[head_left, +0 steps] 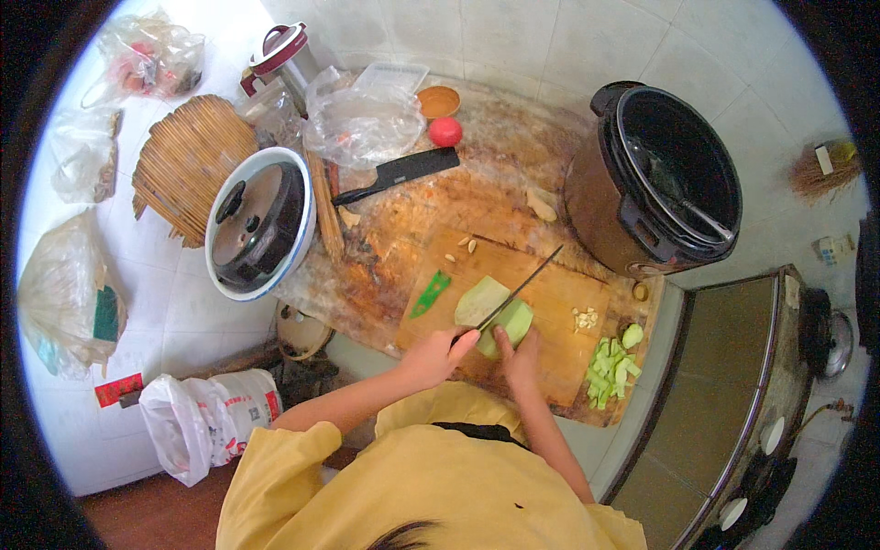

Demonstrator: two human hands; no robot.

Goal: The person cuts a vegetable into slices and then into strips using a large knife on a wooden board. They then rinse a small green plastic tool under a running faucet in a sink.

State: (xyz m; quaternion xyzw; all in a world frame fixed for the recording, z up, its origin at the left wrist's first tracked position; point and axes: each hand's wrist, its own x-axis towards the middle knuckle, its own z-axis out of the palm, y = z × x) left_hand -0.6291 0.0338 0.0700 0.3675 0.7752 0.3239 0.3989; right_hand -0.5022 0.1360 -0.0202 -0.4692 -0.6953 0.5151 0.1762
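My left hand is closed around the handle of a kitchen knife, whose long dark blade points away to the right. The blade lies across a pale-green gourd-like vegetable, with a pale part on its left and a greener part on its right. I cannot tell how deep the cut goes. At the near right end of the vegetable, my right hand grips it against the wooden cutting board. Cut green pieces and chopped garlic lie right of it. Left of it rests a green-handled tool.
A large open cooker stands at the back right, a spoon inside its pot. Farther left are a black cleaver, a red round item, plastic bags and a white basin holding a dark lid. A stove stands right.
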